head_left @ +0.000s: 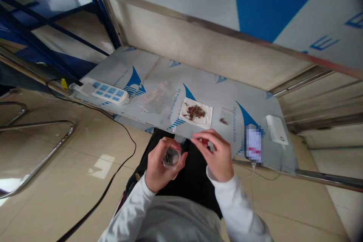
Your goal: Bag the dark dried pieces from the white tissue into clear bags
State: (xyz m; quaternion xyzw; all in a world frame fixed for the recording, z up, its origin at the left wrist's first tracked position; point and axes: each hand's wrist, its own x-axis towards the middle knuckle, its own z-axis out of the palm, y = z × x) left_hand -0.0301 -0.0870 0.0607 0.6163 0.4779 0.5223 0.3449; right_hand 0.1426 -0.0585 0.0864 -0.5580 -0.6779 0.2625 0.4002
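Note:
My left hand is wrapped round a small clear plastic cup, tilted so that its mouth faces me. Some dark, thin pieces lie inside the cup. To the right of it, my right hand is closed, with thumb and forefinger pinched together; whatever is between the tips is too small to make out. Just beyond my hands, a pile of small reddish-brown pieces rests on a white paper tissue. A small clear zip bag with a few similar pieces lies to the right of the tissue.
Larger clear plastic bags and a white power strip lie on the film-covered shelf at left. A blurred phone and a white device are at right. A black cable runs across the floor; a panel overhangs the shelf.

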